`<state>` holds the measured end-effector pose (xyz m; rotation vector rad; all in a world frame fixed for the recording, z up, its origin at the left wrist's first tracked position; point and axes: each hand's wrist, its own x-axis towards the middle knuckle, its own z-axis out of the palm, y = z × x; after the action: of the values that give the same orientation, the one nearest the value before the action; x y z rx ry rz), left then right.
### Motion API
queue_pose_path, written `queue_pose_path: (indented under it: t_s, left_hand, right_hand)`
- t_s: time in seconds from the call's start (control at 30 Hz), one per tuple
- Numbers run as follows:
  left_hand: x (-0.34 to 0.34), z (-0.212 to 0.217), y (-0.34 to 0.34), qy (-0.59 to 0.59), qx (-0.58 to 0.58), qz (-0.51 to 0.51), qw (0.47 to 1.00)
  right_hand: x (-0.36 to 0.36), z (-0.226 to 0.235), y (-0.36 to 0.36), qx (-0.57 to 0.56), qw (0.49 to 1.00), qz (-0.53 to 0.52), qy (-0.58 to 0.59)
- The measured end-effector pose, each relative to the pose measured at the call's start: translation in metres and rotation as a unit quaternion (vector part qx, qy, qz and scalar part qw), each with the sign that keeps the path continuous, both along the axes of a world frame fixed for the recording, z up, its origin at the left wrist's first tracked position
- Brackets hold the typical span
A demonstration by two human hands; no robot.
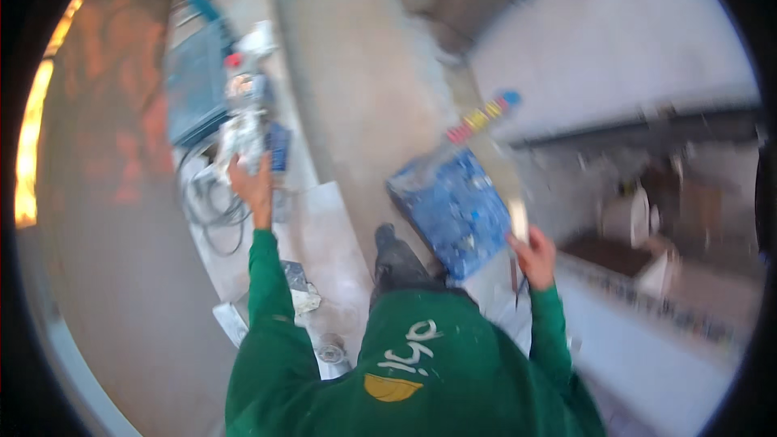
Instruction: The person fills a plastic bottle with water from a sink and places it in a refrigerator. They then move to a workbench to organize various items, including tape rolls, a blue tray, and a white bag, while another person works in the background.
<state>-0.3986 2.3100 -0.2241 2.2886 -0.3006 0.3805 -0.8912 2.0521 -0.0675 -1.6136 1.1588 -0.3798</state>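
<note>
My left hand reaches over the bench at left, its fingers apart at the near edge of a crumpled white bundle, like plastic or cloth. Whether the fingertips press into it is blurred. A bottle-like clear thing with a red cap lies just beyond the bundle, and a small dark blue box is to its right. On the right, my right hand is closed on a short cream-coloured bar that sticks up past the fingers. Its exact kind is too blurred to tell.
A blue, paint-spattered flat surface is ahead of my legs, with a pink, yellow and blue striped thing past it. The bench holds a teal case, coiled grey cable and a metal can. An open box stands right.
</note>
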Motion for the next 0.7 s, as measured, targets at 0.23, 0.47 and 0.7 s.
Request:
queue_pose_path:
  t_s: [0.23,0.47,0.7]
  left_hand:
    - [-0.215,0.114,-0.101,0.459,-0.319,-0.407,0.722]
    - [-0.298,0.182,-0.153,0.622,-0.383,-0.502,0.463]
    - [-0.296,0.17,-0.126,0.625,-0.317,-0.437,0.564]
  right_hand:
    - [0.061,0.072,0.012,0.06,0.989,0.088,-0.104]
    - [0.046,0.098,0.038,0.04,0.975,0.179,-0.126]
    - [-0.05,0.071,0.046,0.113,0.966,-0.085,-0.214]
